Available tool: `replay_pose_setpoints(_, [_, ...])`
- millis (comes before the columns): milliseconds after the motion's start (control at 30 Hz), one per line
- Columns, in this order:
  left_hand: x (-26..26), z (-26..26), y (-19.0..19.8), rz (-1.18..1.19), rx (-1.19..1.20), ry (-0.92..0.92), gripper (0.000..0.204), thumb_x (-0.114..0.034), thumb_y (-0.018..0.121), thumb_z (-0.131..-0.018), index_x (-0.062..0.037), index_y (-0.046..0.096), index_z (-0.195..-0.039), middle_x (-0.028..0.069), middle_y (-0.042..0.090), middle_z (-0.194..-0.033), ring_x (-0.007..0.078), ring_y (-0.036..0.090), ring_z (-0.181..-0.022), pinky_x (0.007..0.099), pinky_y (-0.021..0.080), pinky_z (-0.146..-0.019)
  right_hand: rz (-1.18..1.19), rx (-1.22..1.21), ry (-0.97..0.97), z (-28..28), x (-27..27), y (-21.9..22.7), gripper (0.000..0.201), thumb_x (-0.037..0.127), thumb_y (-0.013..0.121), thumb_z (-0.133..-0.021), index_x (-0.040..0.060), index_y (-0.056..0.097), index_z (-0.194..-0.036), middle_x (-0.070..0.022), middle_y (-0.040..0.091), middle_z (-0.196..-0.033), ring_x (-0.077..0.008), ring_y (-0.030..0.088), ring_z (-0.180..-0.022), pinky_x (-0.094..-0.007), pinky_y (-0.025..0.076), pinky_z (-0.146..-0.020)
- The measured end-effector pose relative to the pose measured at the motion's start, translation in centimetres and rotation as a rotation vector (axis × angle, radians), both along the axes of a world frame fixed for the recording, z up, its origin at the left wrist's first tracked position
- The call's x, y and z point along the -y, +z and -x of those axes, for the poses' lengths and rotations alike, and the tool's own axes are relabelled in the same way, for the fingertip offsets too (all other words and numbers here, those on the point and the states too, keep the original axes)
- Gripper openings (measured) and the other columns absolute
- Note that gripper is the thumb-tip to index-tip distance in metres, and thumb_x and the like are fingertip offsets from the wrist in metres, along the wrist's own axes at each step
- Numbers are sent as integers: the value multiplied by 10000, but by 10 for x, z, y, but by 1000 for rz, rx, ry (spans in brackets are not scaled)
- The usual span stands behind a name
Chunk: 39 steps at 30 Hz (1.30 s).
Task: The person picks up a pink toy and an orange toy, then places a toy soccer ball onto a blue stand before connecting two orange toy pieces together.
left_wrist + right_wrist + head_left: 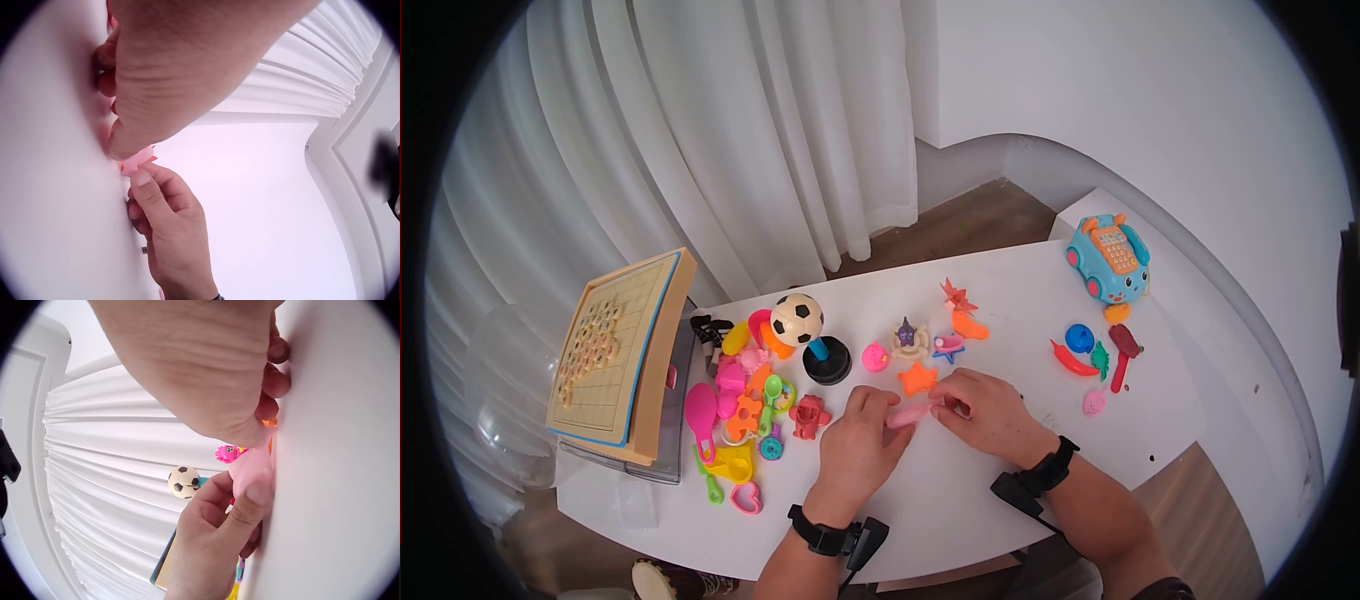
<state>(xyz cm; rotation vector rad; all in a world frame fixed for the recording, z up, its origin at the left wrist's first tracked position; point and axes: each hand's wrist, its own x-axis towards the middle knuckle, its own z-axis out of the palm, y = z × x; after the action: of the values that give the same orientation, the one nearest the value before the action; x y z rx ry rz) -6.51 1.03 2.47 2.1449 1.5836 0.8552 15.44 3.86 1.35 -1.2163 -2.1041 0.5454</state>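
Note:
Between both hands, low over the white table (960, 490), is a smooth pale-pink lump (908, 413). My left hand (860, 445) holds its left end, with the thumb lying along it in the right wrist view. The right hand (990, 415) pinches the narrow other end between thumb and fingers, as the left wrist view shows. Just beyond the hands lies an orange star-shaped piece (918, 378). A pink ball-like toy (875, 357), a beige ring toy with a purple figure (909, 340) and a blue-and-pink star piece (948, 346) sit behind it.
Left of the hands are a soccer ball on a black-based stand (827, 362), a red mould (809, 416), a pink scoop (700, 412) and a propped board game (615, 350). Rightward lie a toy hammer (1123, 345), a blue ball (1079, 338) and a toy telephone (1112, 258).

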Motion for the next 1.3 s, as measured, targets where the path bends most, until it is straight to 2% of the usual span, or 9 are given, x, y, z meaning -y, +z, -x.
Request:
replay_pose_setpoints(300, [1,-1,0,-24,-10,-3,302,-138,808,-883,-69,657,-1135,85,650,-1097,258,717,-814,378,573,-691,-4,-18,1,-1,1,0,108,156,731,-932,104,684,-1014,-50,686,-919,-253,705,-786,-391,557,-698])
replay_pose_setpoints(400, [-1,1,-5,10,-15,-12,311,-187,795,-883,-101,663,-1152,77,651,-1151,310,723,-877,418,589,-705,-8,4,8,-2,0,0,111,160,727,-935,105,689,-1023,-53,690,-927,-259,704,-793,-389,556,-711])
replay_pose_setpoints(467, [-2,1,-6,-11,1,-13,304,-135,807,-883,-64,656,-1137,82,650,-1111,251,708,-778,375,568,-677,2,-20,10,-2,0,0,112,162,724,-937,104,691,-1027,-55,691,-929,-266,703,-801,-389,553,-715])
replay_pose_setpoints(600, [-1,0,-4,-8,3,-10,303,-131,802,-884,-64,652,-1139,80,649,-1112,247,706,-776,380,567,-678,4,-25,8,-1,0,0,107,162,723,-938,102,691,-1020,-58,693,-931,-272,702,-805,-393,552,-712])
replay_pose_setpoints(667, [-1,0,-2,40,-5,-1,327,-185,787,-887,-99,664,-1178,84,651,-1175,320,723,-908,430,589,-728,-5,-7,6,-1,0,-1,103,161,722,-939,101,690,-1016,-60,695,-933,-271,705,-811,-395,553,-714])
replay_pose_setpoints(800, [-2,2,-5,57,-12,-13,331,-189,786,-888,-97,663,-1181,83,651,-1179,325,721,-921,431,589,-740,-18,-38,18,-1,-1,-3,102,157,723,-936,101,687,-1014,-60,697,-930,-272,707,-810,-395,555,-714])
replay_pose_setpoints(900, [0,1,-4,-9,8,-17,327,-132,801,-874,-72,653,-1159,80,649,-1123,257,707,-806,385,568,-684,-39,-51,1,0,-2,-6,102,140,748,-925,102,709,-1012,-53,674,-886,-224,680,-733,-354,544,-675])
replay_pose_setpoints(1067, [-1,2,-6,1,-1,-29,350,-147,800,-872,-86,653,-1183,84,657,-1145,301,716,-894,404,576,-723,-8,-8,14,-1,-1,-2,122,157,741,-922,112,687,-1021,-52,691,-913,-260,708,-811,-391,554,-710])
replay_pose_setpoints(1300, [0,1,-4,-4,-19,3,370,-181,804,-873,-98,658,-1203,87,646,-1194,316,718,-954,424,592,-765,-31,9,24,1,-1,-1,133,159,754,-909,125,710,-1030,-43,683,-890,-253,706,-797,-383,551,-690])
